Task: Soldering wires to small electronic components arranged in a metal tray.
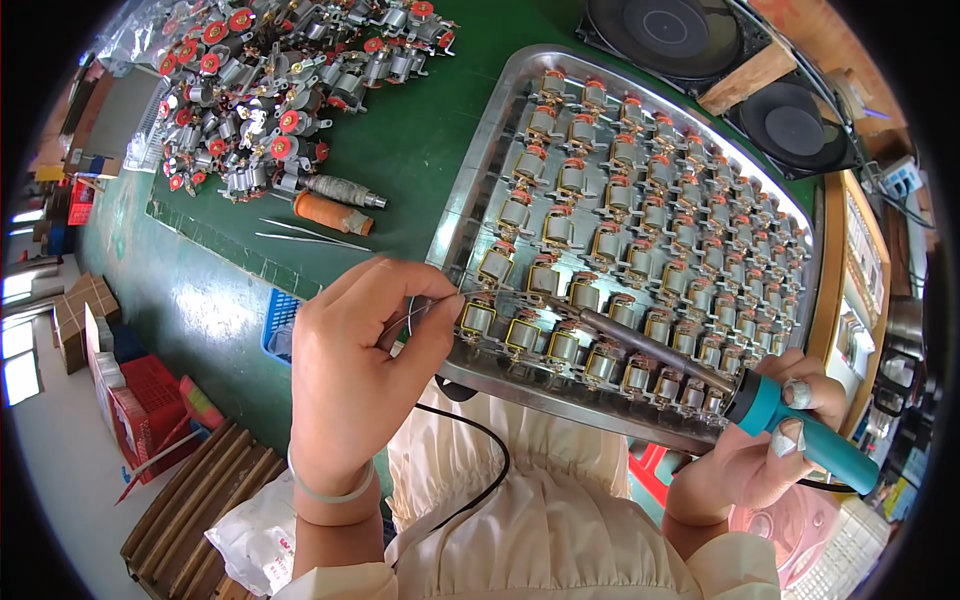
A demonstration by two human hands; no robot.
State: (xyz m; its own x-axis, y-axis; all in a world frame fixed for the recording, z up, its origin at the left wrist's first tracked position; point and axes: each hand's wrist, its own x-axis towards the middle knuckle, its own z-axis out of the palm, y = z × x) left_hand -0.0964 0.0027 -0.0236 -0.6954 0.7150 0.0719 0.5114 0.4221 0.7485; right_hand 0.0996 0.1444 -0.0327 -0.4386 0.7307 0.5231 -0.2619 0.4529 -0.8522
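Observation:
A steel tray [465, 190] holds rows of small metal components [557, 228] with red tops. My left hand [365, 350] is closed at the tray's left front edge, pinching a thin silver solder wire [492, 295] that reaches over the front rows. My right hand [765, 440], with white wraps on two fingers, grips a soldering iron [815, 440] by its teal handle. The iron's long metal shaft points left across the tray, its tip meeting or close to the wire's end at a component; whether they touch is unclear.
On the green bench [420, 175] lie a pile of loose components [225, 120], an orange spool [325, 212], a grey wound spool [340, 190] and loose wires. Black speakers [780, 125] stand behind the tray. Lower left are a red crate [140, 430], a blue basket [282, 325] and stacked boards [185, 515].

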